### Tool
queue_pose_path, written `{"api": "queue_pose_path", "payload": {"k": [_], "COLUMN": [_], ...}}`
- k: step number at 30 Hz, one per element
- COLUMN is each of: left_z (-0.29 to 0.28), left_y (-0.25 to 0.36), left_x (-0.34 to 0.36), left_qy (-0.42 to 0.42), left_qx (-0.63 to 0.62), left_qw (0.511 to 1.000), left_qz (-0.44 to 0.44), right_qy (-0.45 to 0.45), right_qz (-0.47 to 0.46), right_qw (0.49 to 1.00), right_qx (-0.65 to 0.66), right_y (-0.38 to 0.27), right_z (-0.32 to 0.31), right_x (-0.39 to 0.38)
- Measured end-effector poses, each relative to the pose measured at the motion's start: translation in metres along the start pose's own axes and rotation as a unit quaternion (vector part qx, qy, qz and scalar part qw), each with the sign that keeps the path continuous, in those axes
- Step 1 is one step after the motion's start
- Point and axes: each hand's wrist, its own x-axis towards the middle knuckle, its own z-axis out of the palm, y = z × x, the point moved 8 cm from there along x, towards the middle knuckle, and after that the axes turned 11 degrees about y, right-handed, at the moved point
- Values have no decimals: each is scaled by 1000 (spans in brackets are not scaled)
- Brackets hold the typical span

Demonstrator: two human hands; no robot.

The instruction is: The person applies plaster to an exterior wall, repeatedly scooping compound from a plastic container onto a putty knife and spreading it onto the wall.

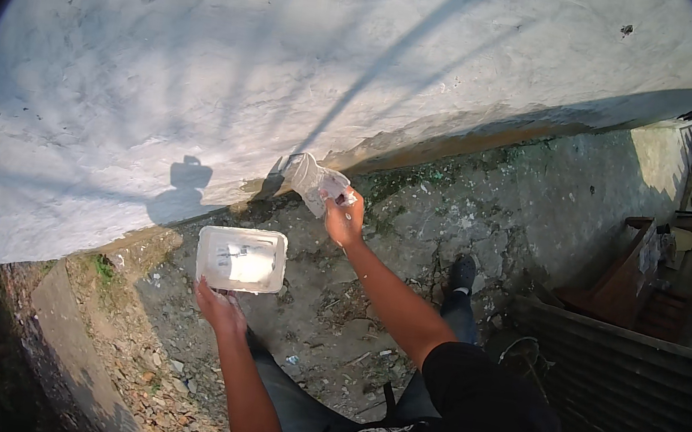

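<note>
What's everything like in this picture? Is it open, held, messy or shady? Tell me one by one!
White tub: open at the top, held.
Left hand: gripping the tub's near edge.
Right hand: closed on the pale sheet, white smears on it.
Pale sheet: held near the wall; touching or not, I can't tell.
Wall: whitish, partly shaded.
Ground: rough, littered with bits.

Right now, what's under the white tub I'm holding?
Your left hand holds the tub at its near edge, above rough ground. The tub covers any fingers tucked beneath it and the patch directly behind it.
</note>
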Motion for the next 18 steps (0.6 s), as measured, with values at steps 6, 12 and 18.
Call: {"api": "queue_pose_path", "payload": {"k": [6,12,18], "left_z": [36,80,115], "left_y": [88,184,247], "left_x": [-63,-137,-194], "left_qy": [-118,-182,-262], "left_qx": [-2,-33,-18], "left_qw": [993,981,959], "left_qz": [12,59,106], "right_qy": [-21,-16,-31], "right_qz": [71,3,-166], "right_qw": [981,980,981], "right_qx": [180,198,92], "right_y": [-166,-295,-390], "right_z": [-63,-84,-84], "right_x": [-26,-63,-93]}}
